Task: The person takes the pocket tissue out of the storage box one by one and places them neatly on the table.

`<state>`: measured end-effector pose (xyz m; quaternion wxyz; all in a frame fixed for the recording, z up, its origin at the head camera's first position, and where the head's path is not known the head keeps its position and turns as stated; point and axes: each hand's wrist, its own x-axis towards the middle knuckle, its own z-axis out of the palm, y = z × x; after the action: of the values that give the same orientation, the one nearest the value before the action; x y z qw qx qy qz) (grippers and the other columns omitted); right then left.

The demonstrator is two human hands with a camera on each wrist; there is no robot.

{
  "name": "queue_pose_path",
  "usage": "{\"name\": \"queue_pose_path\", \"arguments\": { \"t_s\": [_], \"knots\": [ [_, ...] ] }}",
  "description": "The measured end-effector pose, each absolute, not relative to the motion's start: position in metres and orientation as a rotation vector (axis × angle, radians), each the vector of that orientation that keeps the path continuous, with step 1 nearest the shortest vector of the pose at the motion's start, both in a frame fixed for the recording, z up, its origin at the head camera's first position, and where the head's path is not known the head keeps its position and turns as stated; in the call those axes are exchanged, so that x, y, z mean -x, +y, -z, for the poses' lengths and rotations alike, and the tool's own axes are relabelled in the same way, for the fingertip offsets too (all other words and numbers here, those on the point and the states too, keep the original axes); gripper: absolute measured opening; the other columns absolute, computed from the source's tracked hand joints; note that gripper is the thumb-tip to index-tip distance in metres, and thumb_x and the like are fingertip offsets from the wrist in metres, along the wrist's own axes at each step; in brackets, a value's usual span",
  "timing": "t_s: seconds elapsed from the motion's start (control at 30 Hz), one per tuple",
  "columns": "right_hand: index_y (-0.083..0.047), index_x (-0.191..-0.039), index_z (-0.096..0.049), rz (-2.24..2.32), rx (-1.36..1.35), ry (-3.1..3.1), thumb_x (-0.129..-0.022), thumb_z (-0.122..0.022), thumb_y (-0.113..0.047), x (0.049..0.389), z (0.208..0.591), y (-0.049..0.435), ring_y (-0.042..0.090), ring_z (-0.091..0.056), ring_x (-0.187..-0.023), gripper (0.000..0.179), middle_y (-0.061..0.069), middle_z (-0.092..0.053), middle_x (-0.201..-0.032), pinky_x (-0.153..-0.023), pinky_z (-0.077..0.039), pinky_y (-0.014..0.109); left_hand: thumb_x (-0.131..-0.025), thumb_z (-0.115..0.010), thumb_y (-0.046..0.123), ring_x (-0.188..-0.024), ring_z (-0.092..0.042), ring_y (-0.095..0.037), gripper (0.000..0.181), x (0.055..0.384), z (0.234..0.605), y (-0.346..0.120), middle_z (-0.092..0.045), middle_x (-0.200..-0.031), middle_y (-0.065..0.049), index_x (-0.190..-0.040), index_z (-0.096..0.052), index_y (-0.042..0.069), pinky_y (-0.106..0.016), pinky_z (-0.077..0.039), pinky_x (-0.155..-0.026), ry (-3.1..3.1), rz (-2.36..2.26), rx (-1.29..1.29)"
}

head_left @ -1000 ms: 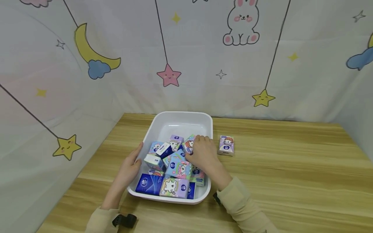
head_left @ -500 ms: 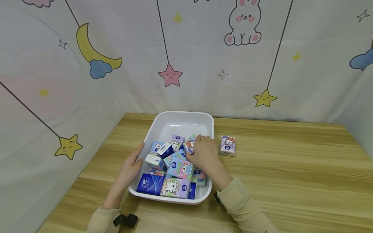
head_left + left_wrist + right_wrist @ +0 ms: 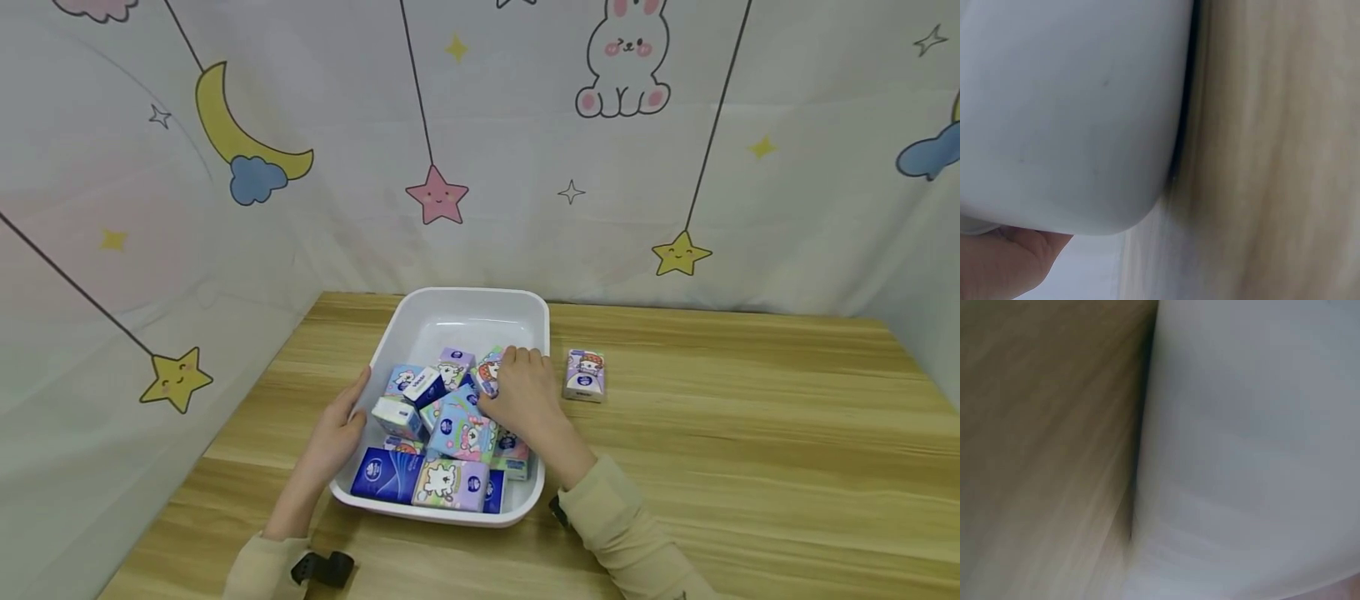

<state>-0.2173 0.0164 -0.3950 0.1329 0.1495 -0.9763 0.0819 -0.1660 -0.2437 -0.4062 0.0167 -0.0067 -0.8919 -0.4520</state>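
A white plastic tub point(image 3: 472, 302) holds a loose pile of small tissue packs, among them a dark blue pack point(image 3: 386, 475) and a light blue cartoon one point(image 3: 463, 425). My left hand point(image 3: 336, 433) grips the tub's left side, thumb near the rim; in the left wrist view a bit of that hand point(image 3: 1004, 265) shows below the tub wall. Reaching across the right rim, my right hand point(image 3: 527, 396) holds a tissue pack point(image 3: 487, 373) with a red-capped cartoon figure, thumb on its near side. Part of that pack is hidden under the fingers.
One more tissue pack point(image 3: 584, 375) lies on the wooden table point(image 3: 735, 433), just right of the tub. A cloth backdrop point(image 3: 510, 242) printed with stars and a rabbit hangs behind the table's far edge. Pale fabric also hangs at both sides.
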Motion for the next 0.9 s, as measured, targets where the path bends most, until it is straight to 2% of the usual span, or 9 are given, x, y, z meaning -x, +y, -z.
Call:
{"name": "queue_pose_path", "arguments": {
  "t_s": [0.17, 0.43, 0.9],
  "knots": [
    [0.008, -0.113, -0.057, -0.315, -0.427, -2.819, -0.073, -0.073, -0.049, 0.218, 0.395, 0.016, 0.028, -0.055, -0.085, 0.071, 0.016, -0.064, -0.094, -0.074, -0.048, 0.037, -0.094, -0.034, -0.004, -0.146, -0.019, -0.041, 0.059, 0.167, 0.407, -0.244, -0.021, -0.158, -0.022, -0.151, -0.024, 0.004, -0.055, -0.017, -0.12, -2.773, 1.411, 0.02],
    [0.012, -0.131, -0.047, -0.495, -0.453, -2.849, -0.072, -0.075, -0.044, 0.217, 0.387, 0.02, 0.031, -0.054, -0.097, 0.086, 0.023, -0.062, -0.109, -0.084, -0.05, 0.043, -0.094, -0.035, -0.004, -0.146, -0.019, -0.042, 0.059, 0.168, 0.408, -0.245, -0.022, -0.158, -0.023, -0.151, -0.024, 0.003, -0.055, -0.016, -0.12, -2.773, 1.4, 0.032],
    [0.006, -0.134, -0.046, -0.696, -0.473, -2.901, -0.073, -0.072, -0.034, 0.214, 0.367, 0.031, 0.032, -0.051, -0.102, 0.077, 0.021, -0.057, -0.12, -0.087, -0.05, 0.044, -0.094, -0.034, -0.003, -0.145, -0.02, -0.042, 0.058, 0.169, 0.408, -0.245, -0.021, -0.158, -0.023, -0.151, -0.024, 0.004, -0.056, -0.017, -0.12, -2.778, 1.392, 0.03]
  ]
}}
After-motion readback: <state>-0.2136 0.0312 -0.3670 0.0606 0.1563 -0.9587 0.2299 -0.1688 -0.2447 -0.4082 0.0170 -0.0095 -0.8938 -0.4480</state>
